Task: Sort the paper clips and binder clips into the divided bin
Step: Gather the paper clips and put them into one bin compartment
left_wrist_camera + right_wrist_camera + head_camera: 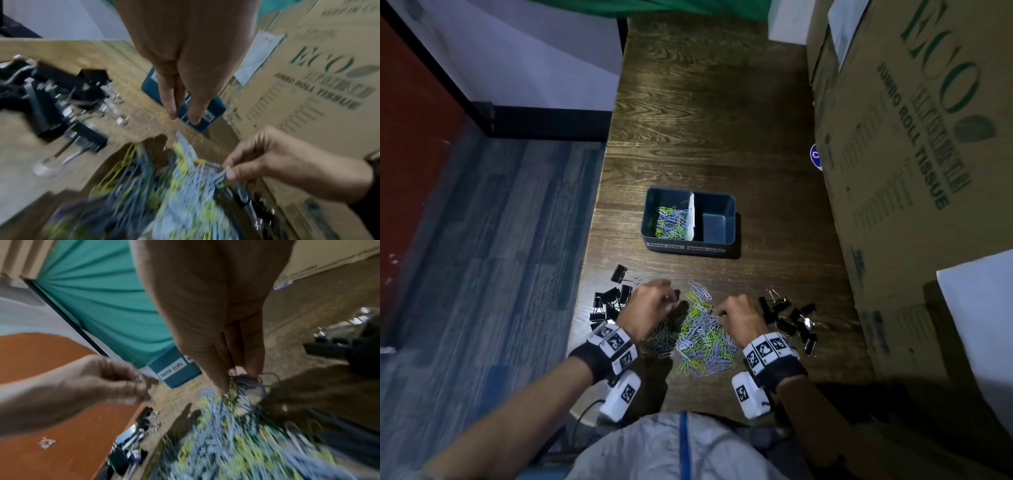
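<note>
A dark blue divided bin (714,226) stands on the wooden table; its left compartment holds paper clips (669,222) and its right one shows a bare floor. In front of it lies a heap of green and lilac paper clips (702,334). Black binder clips lie in a left group (608,303) and a right group (792,318). My left hand (673,298) hovers over the heap's left edge and pinches a thin paper clip (186,119). My right hand (722,313) pinches a bunch of paper clips (244,380) at the heap's right side.
Tall cardboard boxes (914,154) wall off the table's right side. The table's left edge (595,212) drops to a blue carpet. Bare wood lies behind the bin. A green cloth (98,298) hangs at the far end.
</note>
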A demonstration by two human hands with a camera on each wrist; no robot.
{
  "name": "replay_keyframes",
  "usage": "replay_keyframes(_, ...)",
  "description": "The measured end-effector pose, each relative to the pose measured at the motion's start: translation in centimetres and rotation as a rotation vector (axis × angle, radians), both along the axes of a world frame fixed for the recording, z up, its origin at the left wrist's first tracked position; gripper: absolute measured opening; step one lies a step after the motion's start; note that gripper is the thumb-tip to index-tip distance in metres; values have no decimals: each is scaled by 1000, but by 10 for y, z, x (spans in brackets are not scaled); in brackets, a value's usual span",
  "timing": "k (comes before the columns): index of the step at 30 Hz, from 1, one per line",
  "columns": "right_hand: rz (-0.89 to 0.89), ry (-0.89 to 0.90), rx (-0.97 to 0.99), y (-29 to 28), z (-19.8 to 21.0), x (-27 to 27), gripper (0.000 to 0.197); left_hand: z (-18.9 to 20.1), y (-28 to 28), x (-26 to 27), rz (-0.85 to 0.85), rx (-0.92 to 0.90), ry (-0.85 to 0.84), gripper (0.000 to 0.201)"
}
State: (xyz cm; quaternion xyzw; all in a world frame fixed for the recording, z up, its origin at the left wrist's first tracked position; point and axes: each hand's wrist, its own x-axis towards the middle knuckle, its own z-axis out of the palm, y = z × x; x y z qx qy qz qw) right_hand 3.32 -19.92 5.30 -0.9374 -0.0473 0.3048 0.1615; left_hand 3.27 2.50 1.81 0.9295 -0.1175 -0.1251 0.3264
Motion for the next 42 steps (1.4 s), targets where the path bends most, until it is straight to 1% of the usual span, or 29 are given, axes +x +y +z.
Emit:
replay_keyframes(5,-5,24,31,7,16,17,12,54,13,62,50,-82,-179,3)
replay_keyframes(8,6,-42,103,7,26,28,11,66,18,102,109,-55,-224,3)
replay_keyframes(10,4,-88,149,9,36,33,13,67,17,121,127,-30,-180,13)
replay_keyframes(12,4,-164,195,14,48,42,11,63,16,132,133,35,-108,35)
replay_keyframes(13,16,-198,215,17,56,48,9,60,16,132,145,66,-95,41)
replay_keyframes(14,32,-233,229,21,67,55,7,56,16,129,168,79,-108,39)
replay_keyframes(16,43,-301,234,30,91,74,7,45,16,115,218,77,-172,22)
replay_keyframes(17,47,-333,240,35,103,85,8,38,16,105,231,83,-192,19)
replay_keyframes(18,55,-372,248,39,112,97,10,31,16,94,237,95,-183,20)
replay_keyframes(21,91,-429,209,56,125,128,11,8,18,58,199,157,-46,21)
replay_keyframes(24,101,-440,192,76,123,153,11,-7,15,29,129,205,102,17)
replay_keyframes(26,110,-426,189,86,117,163,13,-12,9,16,91,228,163,16)
replay_keyframes(30,113,-389,189,90,91,161,27,-23,0,8,27,268,182,31)
replay_keyframes(31,106,-381,198,87,83,155,27,-24,-2,8,17,278,190,35)
replay_keyframes(34,69,-310,232,72,43,127,13,-24,-12,8,-65,314,239,46)
replay_keyframes(37,41,-135,148,47,-6,91,13,-24,-19,2,-143,367,267,54)
replay_keyframes(38,39,-75,105,38,-23,80,26,-26,-20,-2,-160,375,257,55)
replay_keyframes(40,73,63,31,23,-49,59,67,-31,-20,-12,-206,377,208,55)
replay_keyframes(41,93,128,22,18,-55,50,85,-34,-19,-18,-234,382,182,55)
replay_keyframes(42,123,168,24,15,-61,42,96,-36,-18,-23,-262,390,162,57)
